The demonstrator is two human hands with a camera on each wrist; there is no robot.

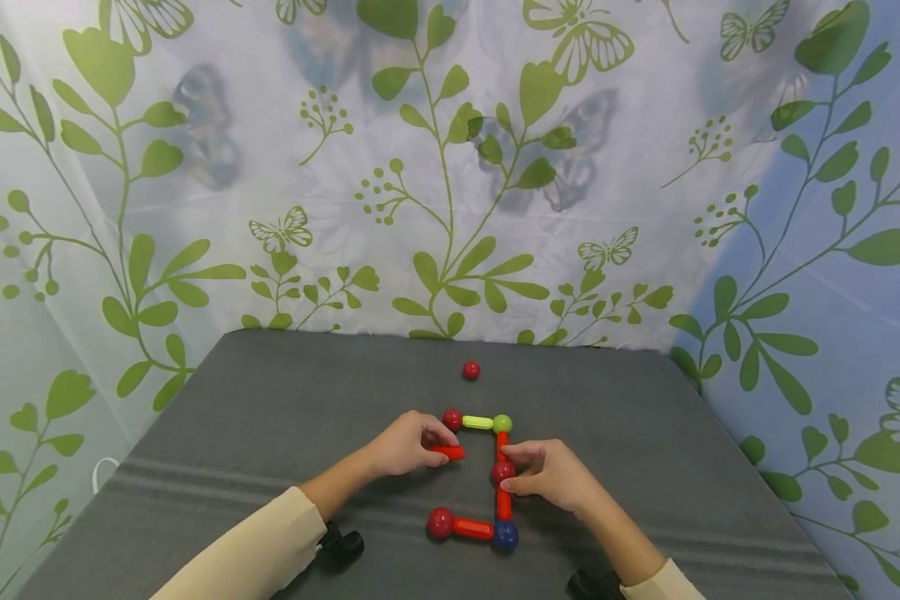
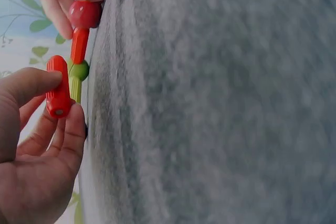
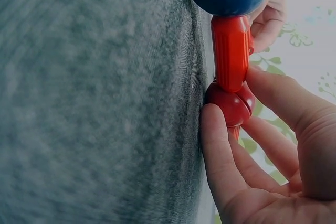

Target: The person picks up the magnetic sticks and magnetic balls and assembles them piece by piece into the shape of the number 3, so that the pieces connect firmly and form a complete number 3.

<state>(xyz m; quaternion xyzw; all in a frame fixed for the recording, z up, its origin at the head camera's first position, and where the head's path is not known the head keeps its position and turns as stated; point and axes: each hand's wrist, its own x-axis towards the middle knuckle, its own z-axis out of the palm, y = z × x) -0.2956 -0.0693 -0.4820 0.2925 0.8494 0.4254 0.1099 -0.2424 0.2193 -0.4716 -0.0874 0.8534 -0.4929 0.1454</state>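
My left hand [image 1: 407,447] pinches a loose red magnetic rod [image 1: 452,452] between thumb and fingers, above the cloth; a small metal dot shows at its end in the left wrist view. With thumb and fingertips, my right hand [image 1: 557,475] holds the middle red ball [image 3: 229,103] of a joined shape. Red rods [image 1: 504,504] run from that ball to a blue ball [image 1: 506,536] and to a green ball [image 1: 502,423]. A yellow-green rod [image 1: 477,422] links the green ball to a red ball at far left. Another red rod [image 1: 473,528] joins the blue ball to a near red ball [image 1: 441,522].
A single red ball [image 1: 471,370] lies apart, beyond the shape. Grey cloth [image 1: 307,400] covers the table. A leaf-patterned curtain [image 1: 450,208] hangs behind and at both sides. Black wrist devices [image 1: 341,547] sit below both hands.
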